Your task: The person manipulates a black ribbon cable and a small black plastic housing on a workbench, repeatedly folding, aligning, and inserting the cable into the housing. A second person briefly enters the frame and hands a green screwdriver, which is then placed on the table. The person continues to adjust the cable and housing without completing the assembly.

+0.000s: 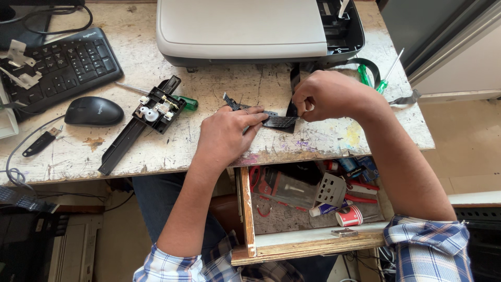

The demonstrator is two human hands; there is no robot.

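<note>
Ribbon cable strip (279, 121), flat on counter (156, 151) just in front of printer (245, 28): pressed under left hand (224, 137) fingers, pinched at its end by curled right hand (326, 96) fingers. Hard tug or twist could crease or tear it; open drawer (308, 237) below could swallow dropped bits.

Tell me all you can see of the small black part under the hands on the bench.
The small black part is a flat, thin, dark strip, plastic by its look, with a fine textured or ribbed face near its right end. It lies flat on the worn white benchtop, just in front of the grey printer. The left hand presses fingertips on its left portion; the right hand pinches at its right end, where a dark flat ribbon runs up toward the printer. Finer details are hidden by the fingers.
</note>
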